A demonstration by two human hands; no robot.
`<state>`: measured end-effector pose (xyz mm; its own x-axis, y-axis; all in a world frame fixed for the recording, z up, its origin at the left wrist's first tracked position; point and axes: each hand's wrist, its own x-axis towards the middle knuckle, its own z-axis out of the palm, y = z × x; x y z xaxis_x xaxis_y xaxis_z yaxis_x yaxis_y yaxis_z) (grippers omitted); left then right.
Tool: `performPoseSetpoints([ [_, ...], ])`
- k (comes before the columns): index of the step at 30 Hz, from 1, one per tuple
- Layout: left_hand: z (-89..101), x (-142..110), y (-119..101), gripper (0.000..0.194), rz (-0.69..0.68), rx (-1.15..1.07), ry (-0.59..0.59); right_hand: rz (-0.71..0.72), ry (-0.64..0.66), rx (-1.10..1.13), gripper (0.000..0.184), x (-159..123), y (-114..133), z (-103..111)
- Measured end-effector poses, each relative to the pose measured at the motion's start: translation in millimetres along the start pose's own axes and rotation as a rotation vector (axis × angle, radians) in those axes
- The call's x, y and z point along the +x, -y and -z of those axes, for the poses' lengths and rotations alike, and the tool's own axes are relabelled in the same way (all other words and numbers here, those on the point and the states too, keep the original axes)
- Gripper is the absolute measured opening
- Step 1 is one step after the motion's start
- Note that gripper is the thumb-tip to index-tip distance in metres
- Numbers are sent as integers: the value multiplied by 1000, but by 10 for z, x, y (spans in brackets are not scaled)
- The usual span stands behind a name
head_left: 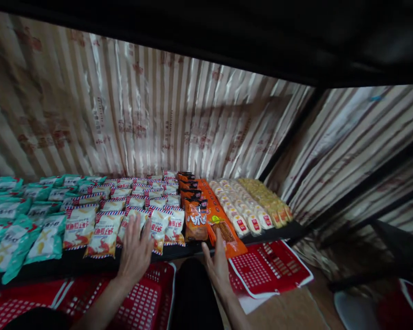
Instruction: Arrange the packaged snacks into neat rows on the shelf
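Note:
My left hand (pixel 136 251) is raised with its fingers apart, in front of white snack bags (pixel 105 233) with red print and striped edges. It covers part of one bag, and I cannot tell whether it touches any. Lower right of it, my right hand (pixel 219 263) has thumb and fingers spread beside a long orange snack bag (pixel 223 229) that juts over the shelf's front edge. No item shows in either hand. A row of brown-and-orange bags (pixel 196 222) stands between the white bags and the long orange one.
Teal snack bags (pixel 15 240) fill the left of the black shelf (pixel 79 261). Round wrapped snacks (pixel 241 224) and yellow packets (pixel 268 201) lie to the right. Red baskets (pixel 144 293) sit below, one basket (pixel 258 266) at right. Striped sheeting (pixel 141 105) hangs behind.

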<state>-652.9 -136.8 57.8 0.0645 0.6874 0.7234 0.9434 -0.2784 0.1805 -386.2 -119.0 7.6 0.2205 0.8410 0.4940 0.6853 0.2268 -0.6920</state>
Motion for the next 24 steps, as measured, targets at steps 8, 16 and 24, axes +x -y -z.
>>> performPoseSetpoints([
  [8,-498,-228,-843,59,-195,-64,242,-72,68,112,74,305,-144,-398],
  [16,-726,-265,-911,55,-133,-15,250,-48,108,152,58,423,-143,-364],
  [24,-797,-401,-946,47,-80,62,184,-35,88,185,62,341,-256,-448],
])
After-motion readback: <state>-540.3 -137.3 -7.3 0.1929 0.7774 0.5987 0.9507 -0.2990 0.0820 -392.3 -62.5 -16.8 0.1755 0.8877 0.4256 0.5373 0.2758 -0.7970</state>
